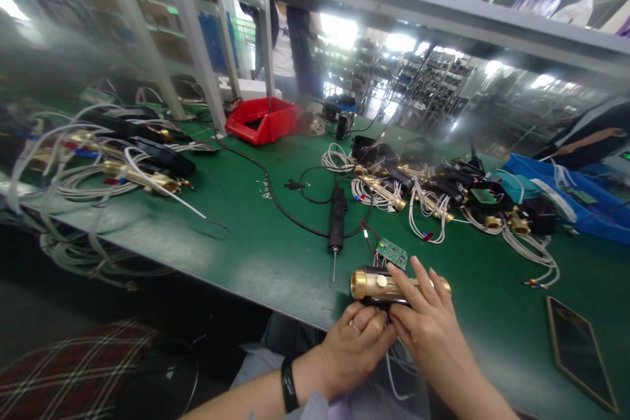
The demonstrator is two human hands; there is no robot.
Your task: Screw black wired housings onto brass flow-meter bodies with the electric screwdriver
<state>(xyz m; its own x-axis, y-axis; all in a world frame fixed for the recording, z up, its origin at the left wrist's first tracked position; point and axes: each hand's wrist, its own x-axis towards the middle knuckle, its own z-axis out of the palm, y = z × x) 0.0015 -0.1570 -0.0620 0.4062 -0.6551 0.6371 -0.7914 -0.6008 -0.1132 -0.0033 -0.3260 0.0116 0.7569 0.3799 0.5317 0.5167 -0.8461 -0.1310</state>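
A brass pipe fitting (381, 281) with threaded ends and black housing parts lies near the bench's front edge. My right hand (429, 318) rests over it, fingers laid across the brass and thumb tucked at its near side. Close against that thumb, my left hand (361, 341) has its fingers curled at the near lower edge; what they pinch is hidden. A grey cable (392, 374) hangs below both hands. Behind the fitting, a green circuit board (392, 252) is joined to it by thin wires. A black electric screwdriver (336, 220) lies just left, its bit towards me.
A red bin (262, 121) stands at the back. Brass fittings with coiled cables lie in piles on the left (142, 174) and right (428, 190). A phone (581, 351) lies at the front right, near a blue tray (600, 210). People stand beyond the bench.
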